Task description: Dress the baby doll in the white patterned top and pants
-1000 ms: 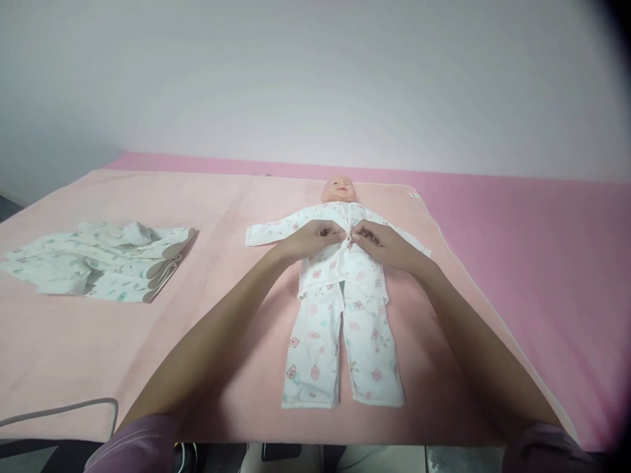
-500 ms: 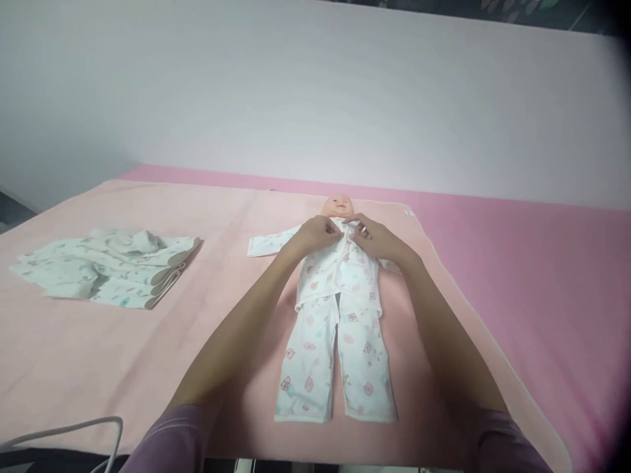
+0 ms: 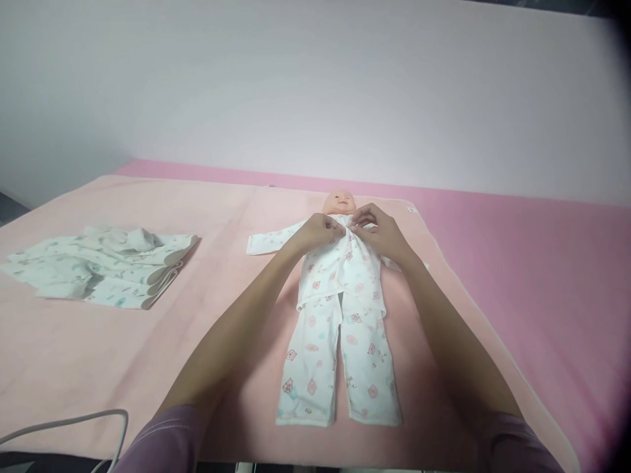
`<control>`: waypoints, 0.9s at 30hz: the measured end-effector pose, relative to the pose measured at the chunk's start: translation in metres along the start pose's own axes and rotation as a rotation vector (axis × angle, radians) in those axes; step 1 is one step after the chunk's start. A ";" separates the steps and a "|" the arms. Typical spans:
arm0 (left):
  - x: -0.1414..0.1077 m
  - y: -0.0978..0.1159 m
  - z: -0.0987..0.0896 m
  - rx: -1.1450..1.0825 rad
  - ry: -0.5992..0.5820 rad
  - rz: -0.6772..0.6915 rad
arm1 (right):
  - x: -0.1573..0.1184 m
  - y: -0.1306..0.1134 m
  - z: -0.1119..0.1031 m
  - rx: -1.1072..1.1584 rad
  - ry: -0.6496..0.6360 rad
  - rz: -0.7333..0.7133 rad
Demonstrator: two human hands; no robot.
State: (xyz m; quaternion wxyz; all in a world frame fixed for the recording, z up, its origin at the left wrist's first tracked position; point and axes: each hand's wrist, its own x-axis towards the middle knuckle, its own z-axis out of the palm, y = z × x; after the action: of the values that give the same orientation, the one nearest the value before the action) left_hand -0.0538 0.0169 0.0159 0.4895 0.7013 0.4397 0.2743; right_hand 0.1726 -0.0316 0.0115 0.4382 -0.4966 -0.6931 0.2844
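A baby doll (image 3: 339, 200) lies on its back, dressed in a white printed shirt (image 3: 325, 269) and matching trousers (image 3: 309, 358). Both my hands meet at the upper chest, just below its chin. My left hand (image 3: 319, 231) pinches the shirt's front edge from the left. From the right, my right hand (image 3: 380, 231) grips the opposite front edge, its thumb and finger close to the left fingertips. The cloth bunches where they meet; any fastener there is hidden by my fingers. One sleeve (image 3: 273, 241) stretches out flat to the left, while my right forearm partly covers the other.
A folded white cloth with a green print (image 3: 108, 266) lies to the left on the peach mat (image 3: 211, 217). Pink fabric (image 3: 522, 276) extends along the back and right. A pale wall (image 3: 315, 92) stands behind. At lower left a white cable (image 3: 73, 418) loops over the mat.
My fingertips have come closer together at the chest, and the shirt front now gathers between them. My right hand has shifted slightly. The view has moved a little.
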 end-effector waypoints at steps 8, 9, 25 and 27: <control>0.005 -0.006 0.001 -0.008 0.005 -0.012 | -0.006 0.009 0.007 0.093 0.086 0.127; 0.005 -0.006 0.002 -0.015 0.009 -0.013 | -0.006 0.011 0.008 0.103 0.096 0.123; -0.003 -0.001 0.013 -0.030 0.052 0.012 | 0.001 0.028 0.012 0.107 0.070 0.068; -0.004 0.000 0.017 -0.008 0.090 0.028 | 0.001 0.030 0.012 0.087 0.066 0.069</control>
State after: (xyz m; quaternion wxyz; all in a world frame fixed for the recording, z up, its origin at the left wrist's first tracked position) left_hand -0.0422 0.0057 0.0098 0.4682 0.6923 0.4502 0.3143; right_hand 0.1747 -0.0202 -0.0184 0.4717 -0.5099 -0.6478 0.3128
